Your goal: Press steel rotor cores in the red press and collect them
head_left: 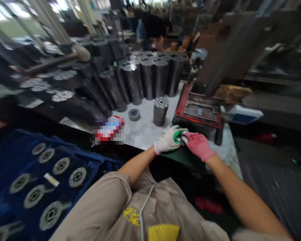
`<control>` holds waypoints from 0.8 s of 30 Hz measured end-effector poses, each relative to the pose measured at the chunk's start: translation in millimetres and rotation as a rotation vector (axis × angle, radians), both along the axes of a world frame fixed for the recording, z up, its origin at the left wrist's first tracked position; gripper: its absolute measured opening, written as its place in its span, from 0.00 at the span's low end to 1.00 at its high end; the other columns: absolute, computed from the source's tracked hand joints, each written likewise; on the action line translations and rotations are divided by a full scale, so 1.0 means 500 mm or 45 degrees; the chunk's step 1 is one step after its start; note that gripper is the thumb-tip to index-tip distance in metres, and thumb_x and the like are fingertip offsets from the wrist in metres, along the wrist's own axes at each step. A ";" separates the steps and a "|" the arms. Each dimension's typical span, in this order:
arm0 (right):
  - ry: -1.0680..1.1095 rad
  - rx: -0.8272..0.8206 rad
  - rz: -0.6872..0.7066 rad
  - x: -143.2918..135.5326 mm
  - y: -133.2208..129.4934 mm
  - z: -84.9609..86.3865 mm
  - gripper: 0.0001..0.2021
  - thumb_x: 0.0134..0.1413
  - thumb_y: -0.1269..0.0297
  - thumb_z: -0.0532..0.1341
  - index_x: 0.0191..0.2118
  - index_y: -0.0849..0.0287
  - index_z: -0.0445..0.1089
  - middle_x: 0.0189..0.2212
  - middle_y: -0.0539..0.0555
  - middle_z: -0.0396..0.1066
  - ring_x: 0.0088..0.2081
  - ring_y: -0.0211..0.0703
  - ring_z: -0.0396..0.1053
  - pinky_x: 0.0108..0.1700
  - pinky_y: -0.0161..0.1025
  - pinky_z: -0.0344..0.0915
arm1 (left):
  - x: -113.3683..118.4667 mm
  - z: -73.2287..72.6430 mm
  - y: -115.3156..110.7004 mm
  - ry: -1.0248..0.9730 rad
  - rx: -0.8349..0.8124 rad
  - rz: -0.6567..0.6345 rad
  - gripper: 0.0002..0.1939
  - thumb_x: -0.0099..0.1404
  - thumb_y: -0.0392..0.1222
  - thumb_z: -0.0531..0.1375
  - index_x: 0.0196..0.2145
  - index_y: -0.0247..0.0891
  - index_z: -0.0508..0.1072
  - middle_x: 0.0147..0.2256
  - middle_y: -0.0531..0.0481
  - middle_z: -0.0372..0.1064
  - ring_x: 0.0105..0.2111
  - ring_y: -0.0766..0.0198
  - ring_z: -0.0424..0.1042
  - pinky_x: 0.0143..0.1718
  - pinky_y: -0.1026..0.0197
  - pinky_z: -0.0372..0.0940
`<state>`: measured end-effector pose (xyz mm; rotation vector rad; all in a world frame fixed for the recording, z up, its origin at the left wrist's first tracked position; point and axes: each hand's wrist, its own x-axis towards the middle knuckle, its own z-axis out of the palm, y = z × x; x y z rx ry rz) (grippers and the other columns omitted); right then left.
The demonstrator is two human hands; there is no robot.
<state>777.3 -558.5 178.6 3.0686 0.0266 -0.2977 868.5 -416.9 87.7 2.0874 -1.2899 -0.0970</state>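
My left hand [167, 140], in a white glove with green on it, is closed at the near edge of the bench. Against its fingertips, my right hand [199, 146] in a pink glove is closed too. Between the fingers is something small and partly dark, too hidden and blurred to name. Just beyond my hands stands a short grey slotted metal core [161, 113], upright and apart from them. To its left a thin round metal core [134, 114] lies flat on the bench.
Tall stacks of slotted metal cores [147, 78] line the bench's back and left. A red-edged metal fixture [202, 112] sits right. A red-edged phone-like object [110, 128] lies near the front edge. A mallet [81, 52] rests across stacks. A blue crate [90, 150] holds several round cores.
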 end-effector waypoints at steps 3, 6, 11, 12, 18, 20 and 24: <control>0.090 -0.060 0.002 0.012 0.008 0.011 0.19 0.74 0.68 0.48 0.56 0.66 0.74 0.52 0.69 0.79 0.55 0.51 0.77 0.50 0.41 0.67 | 0.006 -0.001 -0.007 0.000 0.020 0.021 0.36 0.63 0.46 0.67 0.67 0.42 0.69 0.65 0.43 0.69 0.69 0.47 0.63 0.75 0.42 0.51; 0.167 -0.063 0.014 0.026 0.016 0.018 0.18 0.71 0.70 0.50 0.55 0.67 0.74 0.49 0.69 0.80 0.53 0.52 0.78 0.47 0.41 0.66 | 0.006 0.000 -0.011 -0.009 0.044 0.035 0.34 0.63 0.44 0.67 0.67 0.44 0.70 0.65 0.44 0.69 0.70 0.49 0.63 0.76 0.42 0.51; 0.074 0.112 -0.123 0.012 -0.009 -0.008 0.19 0.75 0.63 0.49 0.58 0.63 0.73 0.55 0.64 0.79 0.56 0.51 0.75 0.52 0.41 0.64 | 0.000 0.007 -0.013 -0.020 0.039 0.053 0.35 0.62 0.43 0.66 0.67 0.43 0.69 0.65 0.44 0.69 0.69 0.49 0.64 0.75 0.43 0.53; 0.028 0.165 -0.154 0.007 -0.016 -0.015 0.20 0.76 0.61 0.49 0.59 0.62 0.73 0.57 0.63 0.78 0.57 0.51 0.75 0.54 0.41 0.64 | 0.001 0.007 -0.014 -0.019 0.034 0.049 0.36 0.62 0.43 0.66 0.67 0.42 0.69 0.65 0.44 0.69 0.69 0.48 0.64 0.75 0.43 0.53; 0.078 0.055 -0.104 0.005 -0.012 -0.011 0.20 0.75 0.61 0.49 0.58 0.65 0.73 0.52 0.67 0.79 0.53 0.57 0.75 0.48 0.43 0.61 | 0.005 -0.004 -0.021 0.011 0.004 0.042 0.38 0.63 0.48 0.68 0.68 0.40 0.68 0.66 0.43 0.68 0.70 0.47 0.61 0.76 0.43 0.50; 0.142 -0.024 -0.057 0.013 0.000 -0.002 0.20 0.75 0.63 0.48 0.58 0.67 0.71 0.50 0.68 0.80 0.52 0.56 0.75 0.47 0.43 0.60 | 0.004 -0.006 -0.021 0.022 -0.005 0.041 0.36 0.64 0.48 0.67 0.68 0.41 0.68 0.66 0.44 0.68 0.70 0.47 0.61 0.76 0.42 0.49; 0.199 -0.083 -0.039 0.027 0.008 0.005 0.20 0.73 0.65 0.50 0.60 0.69 0.70 0.52 0.70 0.78 0.54 0.56 0.74 0.49 0.43 0.61 | 0.005 -0.002 -0.016 0.051 -0.036 0.020 0.34 0.65 0.48 0.66 0.67 0.41 0.69 0.66 0.45 0.69 0.71 0.47 0.61 0.77 0.42 0.47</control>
